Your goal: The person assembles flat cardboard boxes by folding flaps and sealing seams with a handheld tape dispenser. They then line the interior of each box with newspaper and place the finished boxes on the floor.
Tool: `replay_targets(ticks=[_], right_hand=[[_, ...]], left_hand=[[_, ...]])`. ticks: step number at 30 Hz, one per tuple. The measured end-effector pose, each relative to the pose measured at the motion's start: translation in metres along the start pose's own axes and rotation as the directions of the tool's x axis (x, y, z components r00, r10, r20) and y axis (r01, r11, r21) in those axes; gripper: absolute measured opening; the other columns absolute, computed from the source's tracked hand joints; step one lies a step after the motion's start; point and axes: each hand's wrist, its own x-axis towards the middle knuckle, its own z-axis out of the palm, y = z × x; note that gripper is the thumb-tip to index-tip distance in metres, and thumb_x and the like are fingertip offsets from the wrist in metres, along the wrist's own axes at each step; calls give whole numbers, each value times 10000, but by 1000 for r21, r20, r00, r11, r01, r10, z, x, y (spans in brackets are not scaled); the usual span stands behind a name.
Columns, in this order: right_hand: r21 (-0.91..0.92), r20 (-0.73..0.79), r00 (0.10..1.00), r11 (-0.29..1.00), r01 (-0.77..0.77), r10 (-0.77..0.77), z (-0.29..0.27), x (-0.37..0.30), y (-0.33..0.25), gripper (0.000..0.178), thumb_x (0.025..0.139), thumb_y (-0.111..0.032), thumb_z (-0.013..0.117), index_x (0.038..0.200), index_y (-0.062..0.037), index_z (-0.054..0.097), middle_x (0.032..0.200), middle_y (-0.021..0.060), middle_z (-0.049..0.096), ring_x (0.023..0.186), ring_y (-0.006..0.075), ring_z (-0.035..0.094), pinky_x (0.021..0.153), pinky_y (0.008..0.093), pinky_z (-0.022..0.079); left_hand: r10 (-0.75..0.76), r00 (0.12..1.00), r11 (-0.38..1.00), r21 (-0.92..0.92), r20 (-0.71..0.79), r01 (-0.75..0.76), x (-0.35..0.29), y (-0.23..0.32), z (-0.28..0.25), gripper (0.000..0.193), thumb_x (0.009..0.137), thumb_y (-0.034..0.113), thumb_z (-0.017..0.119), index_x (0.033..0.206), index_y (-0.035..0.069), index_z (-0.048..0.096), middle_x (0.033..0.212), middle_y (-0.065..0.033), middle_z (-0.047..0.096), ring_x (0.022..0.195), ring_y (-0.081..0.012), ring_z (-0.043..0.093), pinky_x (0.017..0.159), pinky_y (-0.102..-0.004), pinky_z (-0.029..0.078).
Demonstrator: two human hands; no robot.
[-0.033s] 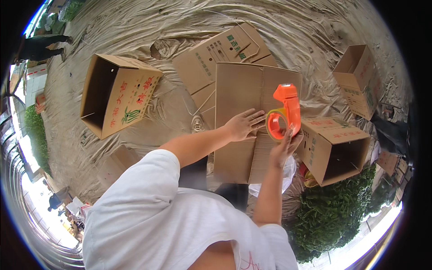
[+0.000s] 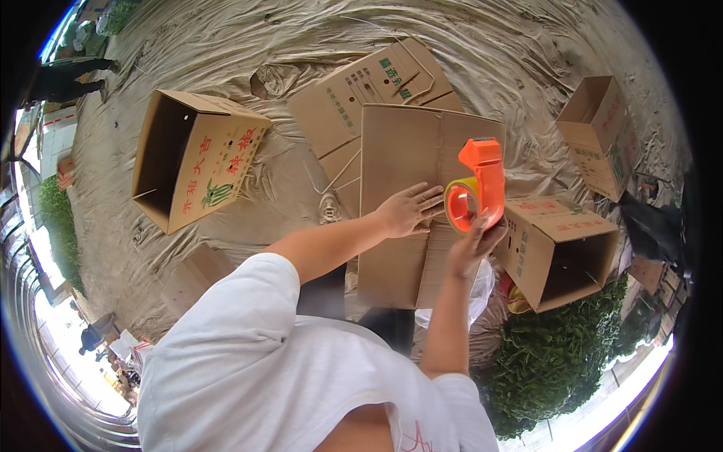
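Directly in front of me stands a brown cardboard box with a seam between its flaps running down its upper face. My left hand lies flat on that face beside the seam, fingers stretched out. In my right hand is an orange tape dispenser with a yellowish roll in it. The fingers wrap round the dispenser's lower end, and its head points away from me over the right part of the box. Whether the tape touches the cardboard I cannot tell.
Flattened cardboard lies beyond the box. Open cartons stand on the left, close by on the right and at the far right. A heap of green produce sits at the lower right. Wrinkled sheeting covers the ground.
The tape dispenser has tilted slightly in my right hand, its head shifting a little. My left hand and the box stay where they were.
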Motion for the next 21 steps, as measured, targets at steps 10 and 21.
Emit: replay_targets(ticks=[10,21], right_hand=[[-528,125,958,801,283,-256,14,-32,95,668,842,-474,580,1196,39,340,1070,237,430,960,371,483,817,455,408],[-616,236,957,735,283,-171,13,-39,75,645,836,-244,641,1257,50,251,1053,238,428,919,362,474,806,455,393]], left_hand=[[-670,742,306,-903,23,303,-21,-88,-46,127,758,108,569,833,76,666,849,-72,667,811,-201,614,748,-279,494],[-478,829,278,-845,291,457,61,-111,-102,169,819,172,674,839,4,690,766,-97,678,730,-153,643,675,-280,507]])
